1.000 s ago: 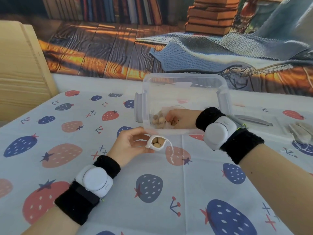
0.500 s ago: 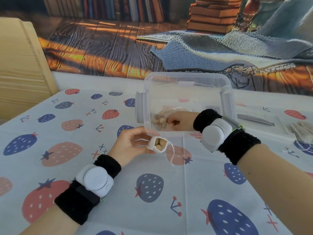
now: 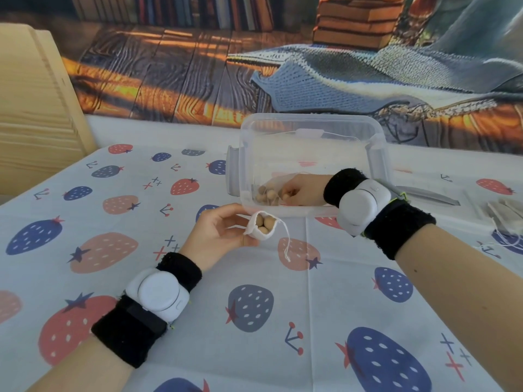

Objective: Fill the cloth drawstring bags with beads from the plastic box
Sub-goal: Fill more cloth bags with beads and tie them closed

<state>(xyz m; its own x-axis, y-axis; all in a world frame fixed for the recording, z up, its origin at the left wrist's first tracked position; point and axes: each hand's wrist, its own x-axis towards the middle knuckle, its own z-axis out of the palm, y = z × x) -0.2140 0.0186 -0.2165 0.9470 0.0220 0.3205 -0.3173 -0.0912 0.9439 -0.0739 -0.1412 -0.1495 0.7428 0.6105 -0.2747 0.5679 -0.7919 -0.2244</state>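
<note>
- Since the earlier frames the right hand (image 3: 304,189) has stayed inside the plastic box (image 3: 308,128), fingertips now pinching one bead (image 3: 286,197) beside the bead pile (image 3: 266,195).
- The cloth bag (image 3: 261,229), mouth open and showing beads, sits pinched in the left hand (image 3: 219,236) just before the box, above the tablecloth (image 3: 198,321).
- Spare bags (image 3: 506,215) lie at the right edge.

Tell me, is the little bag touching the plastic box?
Apart. In the head view the drawstring bag, held in the left hand, sits in front of the plastic box, with a strip of tablecloth showing between them.
</note>
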